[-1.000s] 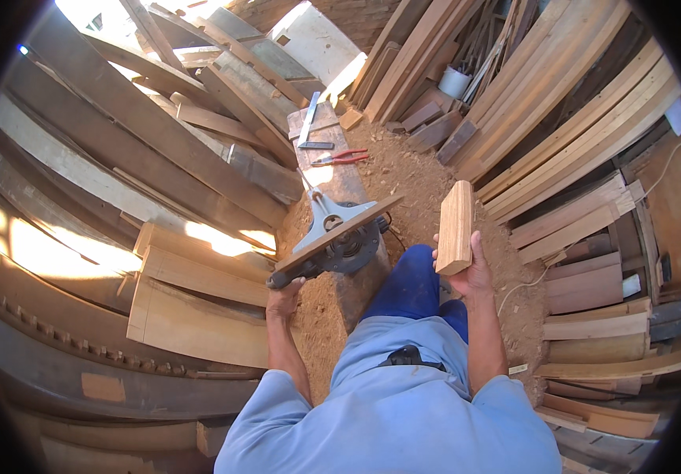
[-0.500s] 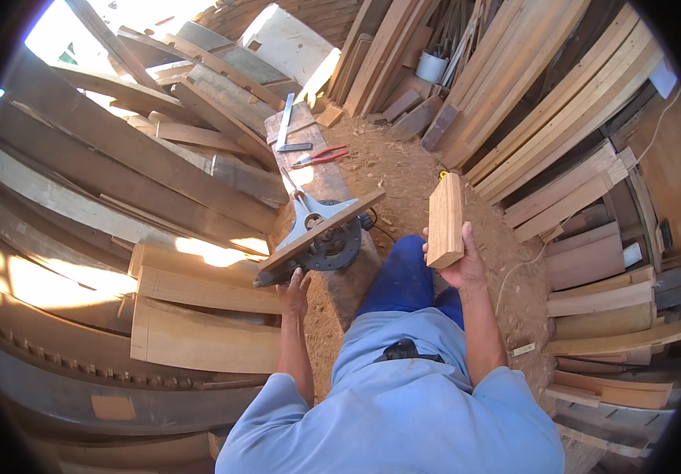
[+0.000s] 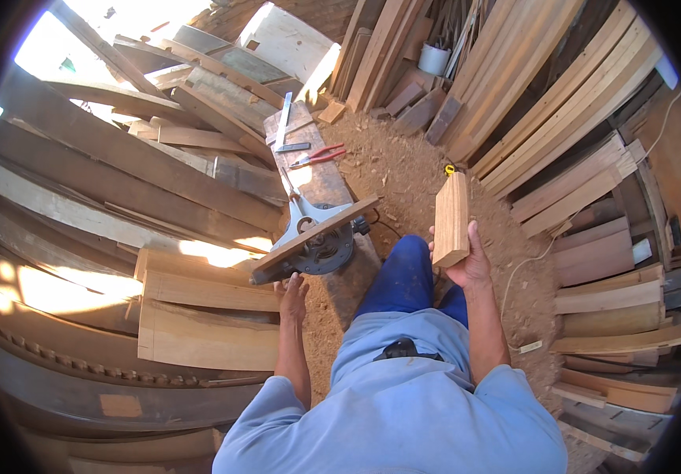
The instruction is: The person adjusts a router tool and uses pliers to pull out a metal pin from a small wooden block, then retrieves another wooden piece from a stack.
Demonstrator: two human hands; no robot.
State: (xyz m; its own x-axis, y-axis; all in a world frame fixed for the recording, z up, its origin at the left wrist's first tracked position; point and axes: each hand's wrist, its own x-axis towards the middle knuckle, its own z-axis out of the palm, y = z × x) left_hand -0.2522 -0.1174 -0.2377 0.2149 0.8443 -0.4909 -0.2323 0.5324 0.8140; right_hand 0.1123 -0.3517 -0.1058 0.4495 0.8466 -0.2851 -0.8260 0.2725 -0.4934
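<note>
While the person stands over a narrow tabletop in a yard packed with timber, the right hand has its grip clamped on a short wood block, held upright out to the right of the tabletop, above the sawdust-covered floor and just beside the blue trouser leg. Fingers wrap the lower end of the block, thumb on the near side.

The left hand is lower down, fingers loosely spread and pointing up at the near end of a wooden strip that lies slanted across a round grey power tool sitting at the near end of the tabletop. Can't tell for sure if the fingertips actually touch the strip or hover just under it; the grip isn't closed on anything.

Farther along the tabletop there's a pair of red-handled pliers, a metal ruler and a small dark flat piece next to it.

As for containers, the only one showing is a pale bucket tucked in among the leaning boards at the top; what's inside is too small to make out.

Long planks are stacked on the left, with cut boards nearest the left hand, and more boards lean on the right. A thin cord runs over the floor by the right arm.
</note>
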